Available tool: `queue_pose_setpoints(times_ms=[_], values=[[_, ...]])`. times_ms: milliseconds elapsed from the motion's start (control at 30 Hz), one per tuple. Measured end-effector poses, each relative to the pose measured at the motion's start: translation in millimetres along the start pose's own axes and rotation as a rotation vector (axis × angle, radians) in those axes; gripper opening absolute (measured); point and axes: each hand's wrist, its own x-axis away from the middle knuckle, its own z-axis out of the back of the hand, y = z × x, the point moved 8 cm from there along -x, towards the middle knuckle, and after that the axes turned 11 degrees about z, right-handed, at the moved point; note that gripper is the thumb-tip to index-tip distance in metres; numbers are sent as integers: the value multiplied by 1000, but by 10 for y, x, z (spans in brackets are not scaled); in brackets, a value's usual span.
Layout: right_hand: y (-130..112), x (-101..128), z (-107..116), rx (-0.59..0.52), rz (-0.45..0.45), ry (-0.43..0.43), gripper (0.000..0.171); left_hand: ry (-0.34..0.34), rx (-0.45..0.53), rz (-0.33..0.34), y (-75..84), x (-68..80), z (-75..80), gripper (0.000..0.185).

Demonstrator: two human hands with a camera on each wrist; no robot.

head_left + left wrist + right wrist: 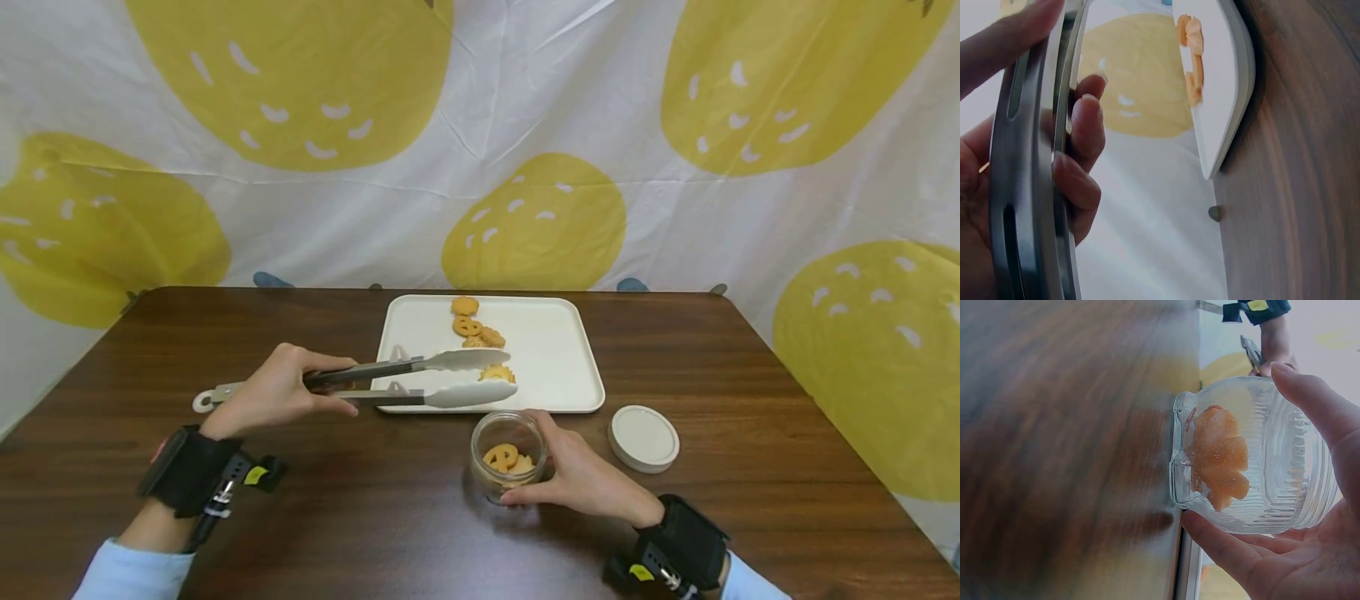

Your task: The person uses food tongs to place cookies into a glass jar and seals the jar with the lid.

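Note:
My left hand (281, 387) grips a pair of metal tongs (375, 384), its thumb and fingers on the two arms. The pale tips reach over the front of the white tray (555, 367), and a round yellow cookie (497, 373) shows between them in the head view. With thumb and fingers round its side, my right hand (581, 475) holds a glass jar (480, 454) upright on the table. Inside the jar, several cookies (1219, 456) lie at the bottom, a pretzel-shaped one (501, 456) on top.
More cookies, among them a pretzel-shaped one (467, 326), lie in a column on the tray's left half. A round white lid (643, 438) lies on the brown table (337, 533) right of the jar. Behind the table hangs a white cloth (517, 100) with yellow shapes.

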Motion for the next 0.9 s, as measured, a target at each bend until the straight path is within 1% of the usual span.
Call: queue_pose_setpoints(times_ms=[233,467,633,800,900], values=[[2,-1,-2,-4,-4,0,78,-48,20,-6,14,48,13,51],[11,-3,-6,-14,-13,-9,79,-64,60,-23,39,102,59,54],[25,-1,-5,-6,-22,-12,80,-74,87,-56,66,126,76,54],[27,-5,-13,-8,1,-13,77,-108,107,-73,81,129,46,52],[34,-5,-13,-1,-9,-13,79,-131,108,-77,82,124,17,53]])
